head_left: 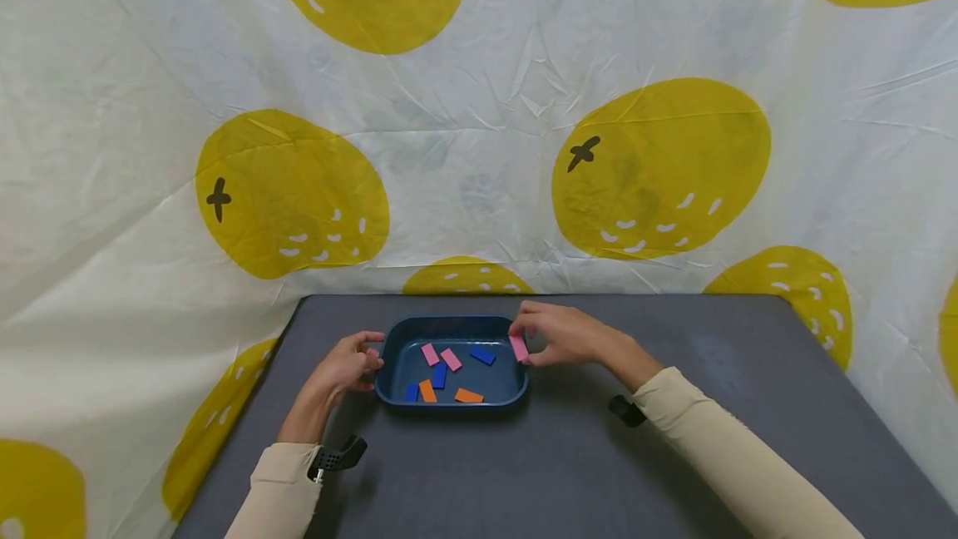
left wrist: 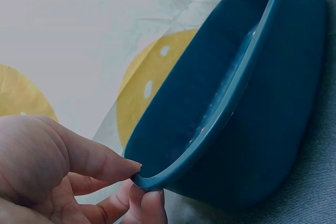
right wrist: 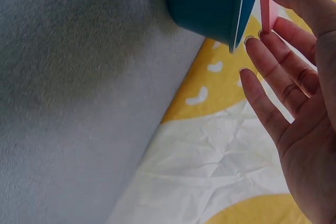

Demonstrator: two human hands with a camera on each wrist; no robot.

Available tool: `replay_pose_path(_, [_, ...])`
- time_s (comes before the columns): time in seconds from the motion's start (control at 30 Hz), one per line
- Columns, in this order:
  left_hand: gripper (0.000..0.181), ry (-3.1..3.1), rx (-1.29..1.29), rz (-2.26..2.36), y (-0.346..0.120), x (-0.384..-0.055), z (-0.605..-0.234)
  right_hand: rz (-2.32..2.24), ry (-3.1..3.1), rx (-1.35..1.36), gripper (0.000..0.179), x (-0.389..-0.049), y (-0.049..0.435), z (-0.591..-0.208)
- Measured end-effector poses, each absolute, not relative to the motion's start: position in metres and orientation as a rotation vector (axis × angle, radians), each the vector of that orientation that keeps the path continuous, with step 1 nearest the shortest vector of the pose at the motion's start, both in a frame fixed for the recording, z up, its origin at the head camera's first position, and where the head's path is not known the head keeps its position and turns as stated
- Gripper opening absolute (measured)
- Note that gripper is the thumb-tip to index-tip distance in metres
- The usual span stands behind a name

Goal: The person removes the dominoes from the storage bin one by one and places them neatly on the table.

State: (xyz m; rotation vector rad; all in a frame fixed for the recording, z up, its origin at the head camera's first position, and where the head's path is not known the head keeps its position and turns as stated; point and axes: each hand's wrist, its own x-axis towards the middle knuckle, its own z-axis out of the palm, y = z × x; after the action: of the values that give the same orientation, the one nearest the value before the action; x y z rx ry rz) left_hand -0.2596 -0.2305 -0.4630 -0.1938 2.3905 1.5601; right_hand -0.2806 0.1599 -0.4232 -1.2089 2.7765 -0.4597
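A dark blue rectangular tub (head_left: pixel 452 405) with rounded corners stands on the table. Inside it lie two pink blocks (head_left: pixel 451 359), three blue blocks (head_left: pixel 482 354) and two orange blocks (head_left: pixel 469 396), all small and flat. My left hand (head_left: pixel 348 364) pinches the tub's left rim, thumb on top and fingers beneath, as the left wrist view shows. At the opposite end, my right hand (head_left: pixel 565 335) holds another pink block (right wrist: pixel 269 11) between thumb and fingertips. That block is raised at the tub's right rim, overlapping it in the head view.
The tub rests toward the back of a dark grey table (head_left: pixel 584 472). Behind and beside the table hangs a white cloth (head_left: pixel 479 190) printed with yellow fruit. Both wrists carry black straps (head_left: pixel 338 454) near beige sleeves.
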Motion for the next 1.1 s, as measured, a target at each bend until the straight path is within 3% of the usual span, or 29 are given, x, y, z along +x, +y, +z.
replay_pose_path(0.63, [0.049, 2.384, -0.160, 1.571, -0.232, -0.258, -0.462, -0.434, 2.827, -1.059, 0.036, -0.281, 0.189, -0.432])
replay_pose_path(1.1, [0.050, 2.360, -0.175, 1.595, -0.232, -0.259, -0.462, -0.377, 2.847, -1.092, 0.036, -0.282, 0.194, -0.457])
